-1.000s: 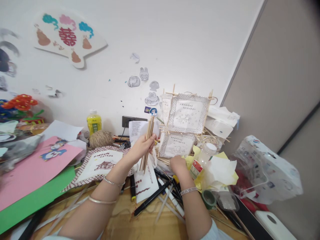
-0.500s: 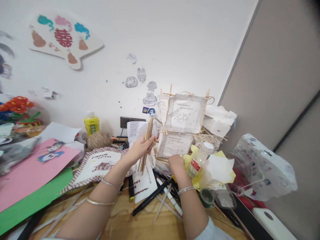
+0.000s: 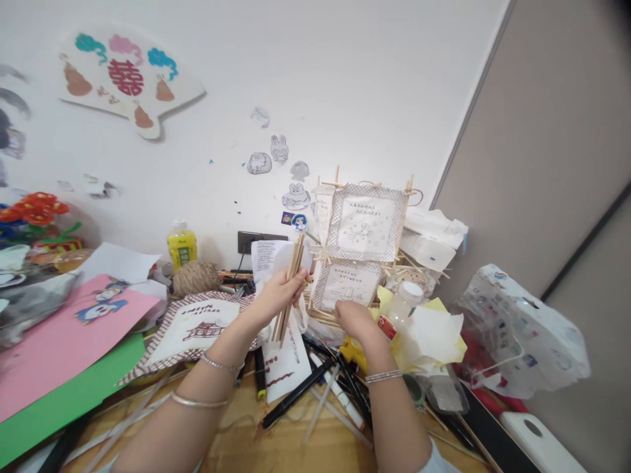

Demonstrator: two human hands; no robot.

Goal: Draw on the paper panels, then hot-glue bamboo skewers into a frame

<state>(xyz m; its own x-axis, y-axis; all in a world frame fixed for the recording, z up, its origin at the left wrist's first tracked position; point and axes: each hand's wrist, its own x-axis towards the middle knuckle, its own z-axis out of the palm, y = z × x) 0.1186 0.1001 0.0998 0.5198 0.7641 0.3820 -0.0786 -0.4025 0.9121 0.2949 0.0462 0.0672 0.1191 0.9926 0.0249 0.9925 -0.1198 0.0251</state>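
Observation:
My left hand (image 3: 282, 293) is closed around a bundle of thin wooden sticks (image 3: 297, 251), held nearly upright with a slight tilt. The sticks extend above and below my fist. My right hand (image 3: 355, 320) is curled at the foot of a paper lantern (image 3: 367, 223) with a stick frame, close to the lower panel (image 3: 345, 286). Its fingers face away and are mostly hidden, so whatever they hold cannot be made out. Beside that wrist stands a clear bottle (image 3: 407, 303) with a white cap.
Several black markers (image 3: 296, 393) lie crossed on the wooden table (image 3: 246, 437). At left are a cloth with a drawn building (image 3: 204, 322), twine (image 3: 196, 279), a yellow bottle (image 3: 182, 246) and pink paper (image 3: 54, 341). A plastic bag (image 3: 525, 335) and crumpled paper (image 3: 436, 332) sit right.
My right hand has shifted slightly right and turned, still low by the lantern. My left hand keeps its hold on the sticks, almost in the same place.

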